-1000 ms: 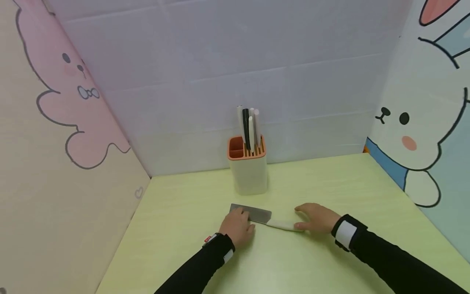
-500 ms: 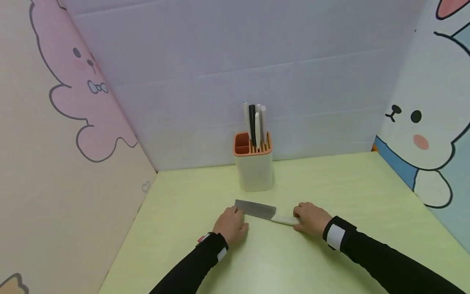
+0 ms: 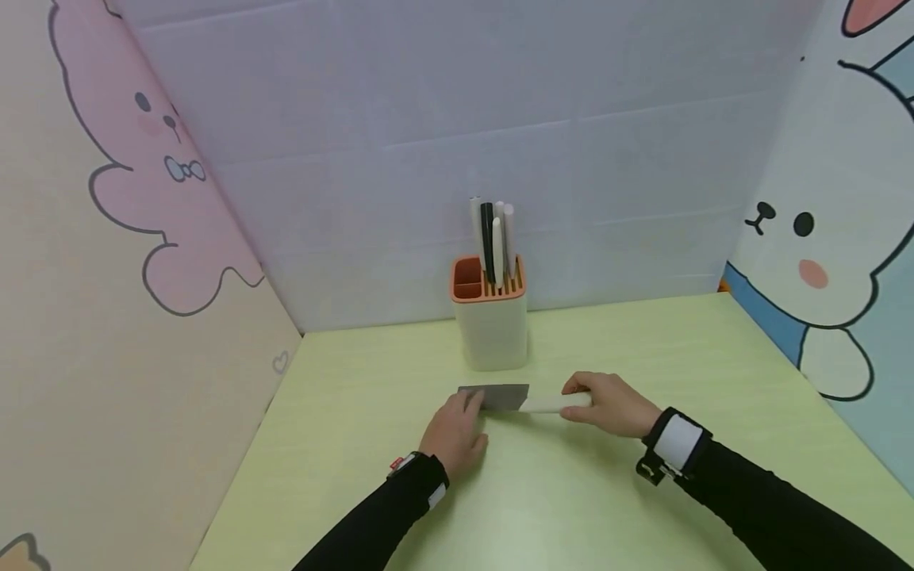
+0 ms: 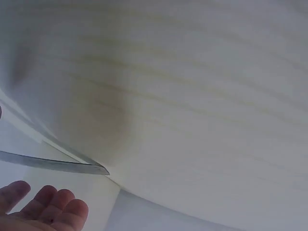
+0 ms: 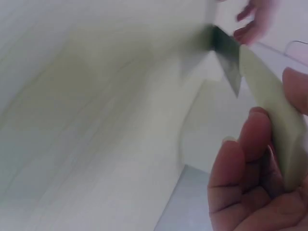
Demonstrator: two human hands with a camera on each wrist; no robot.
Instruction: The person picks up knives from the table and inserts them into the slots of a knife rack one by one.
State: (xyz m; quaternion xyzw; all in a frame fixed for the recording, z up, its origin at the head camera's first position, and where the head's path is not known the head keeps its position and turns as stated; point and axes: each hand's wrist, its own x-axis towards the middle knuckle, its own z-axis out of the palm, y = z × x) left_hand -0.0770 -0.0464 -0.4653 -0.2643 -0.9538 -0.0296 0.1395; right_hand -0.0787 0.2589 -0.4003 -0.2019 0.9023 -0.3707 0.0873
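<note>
A cleaver (image 3: pixel 505 396) with a broad grey blade and a white handle lies across the middle in the head view, in front of the knife block (image 3: pixel 493 333). My right hand (image 3: pixel 607 403) grips the handle (image 5: pixel 269 98), thumb on one side and fingers on the other. Seen from the right wrist, the blade (image 5: pixel 227 53) is tilted over the tabletop. My left hand (image 3: pixel 454 434) is at the blade's far end, its fingers overlapping it in the head view. From the left wrist, relaxed fingers (image 4: pixel 72 211) show beside the blade (image 4: pixel 57 166) with a gap between.
Several knives with white handles and one black handle (image 3: pixel 488 242) stand in the block, which has an orange top. The pale yellow table (image 3: pixel 357 381) meets a white back wall (image 3: pixel 357 238). Side walls bear cartoon animals (image 3: pixel 807 238).
The right hand has closed round the handle and moved up with the cleaver. The blade has turned, its flat side now looking narrower. The left hand stays near the blade's end.
</note>
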